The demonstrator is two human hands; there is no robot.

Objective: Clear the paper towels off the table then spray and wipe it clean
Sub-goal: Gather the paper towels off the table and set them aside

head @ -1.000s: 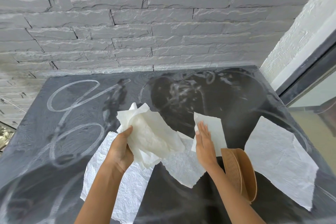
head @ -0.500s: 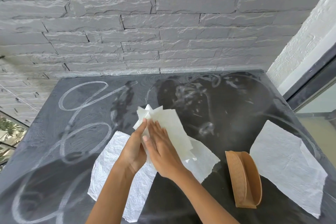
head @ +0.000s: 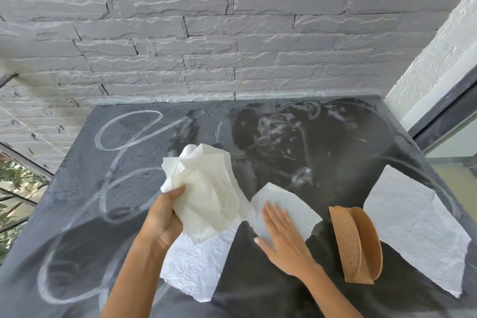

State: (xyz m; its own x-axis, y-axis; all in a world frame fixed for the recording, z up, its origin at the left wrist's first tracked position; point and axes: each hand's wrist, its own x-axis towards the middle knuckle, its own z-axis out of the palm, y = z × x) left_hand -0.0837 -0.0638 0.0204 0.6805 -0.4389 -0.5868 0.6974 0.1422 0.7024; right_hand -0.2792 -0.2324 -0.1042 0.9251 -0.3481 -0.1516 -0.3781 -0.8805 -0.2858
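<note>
At the frame's centre the left hand (head: 162, 217) grips a crumpled wad of paper towels (head: 206, 188) above the dark table (head: 335, 142). The right hand (head: 284, 237), fingers spread flat, presses a small sheet (head: 284, 201); a larger sheet (head: 418, 224) lies at the right beside a woven holder (head: 356, 242).

A tan woven napkin holder (head: 357, 242) stands at the lower right, its 2 curved walls upright. A grey stone wall (head: 232, 33) fills the background. A rough white wall (head: 438, 54) meets it on the right, with a dark window frame (head: 444, 111) below. Green leaves (head: 15, 183) show at the far left.
</note>
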